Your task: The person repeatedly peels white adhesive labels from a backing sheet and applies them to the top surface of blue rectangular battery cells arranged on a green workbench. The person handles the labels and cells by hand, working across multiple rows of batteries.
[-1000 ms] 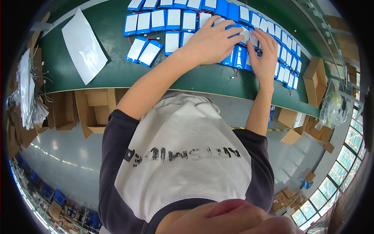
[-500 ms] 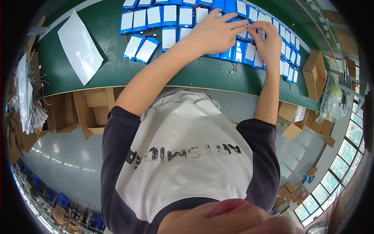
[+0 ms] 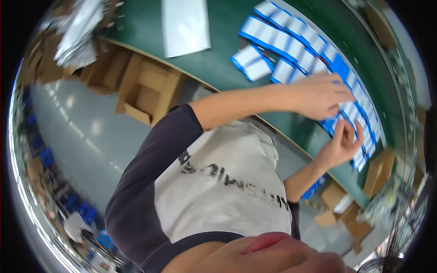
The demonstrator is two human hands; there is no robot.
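Note:
Rows of flat blue battery packs [image 3: 266, 32] with white pads on top cover the right part of the green table. My left hand [image 3: 321, 95] is over the packs near the middle of the rows, its fingers bent and apart, slightly blurred. Just below it, at the near edge of the rows, my right hand [image 3: 341, 144] has its thumb and fingers raised and apart. Nothing can be made out in either hand. A separate pair of packs [image 3: 252, 63] lies left of the rows. The packs under my left hand are partly hidden.
A white sheet [image 3: 185, 27] lies on the green table [image 3: 227, 63], left of the packs. An open cardboard box [image 3: 380, 170] stands at the table's right end. More boxes [image 3: 148, 88] are below the front edge. Silvery bags [image 3: 82, 36] are piled at the far left.
The whole view has turned and shifted, so the table now slants down to the right. My right hand has come away from my left fingertips, and its pinch has opened.

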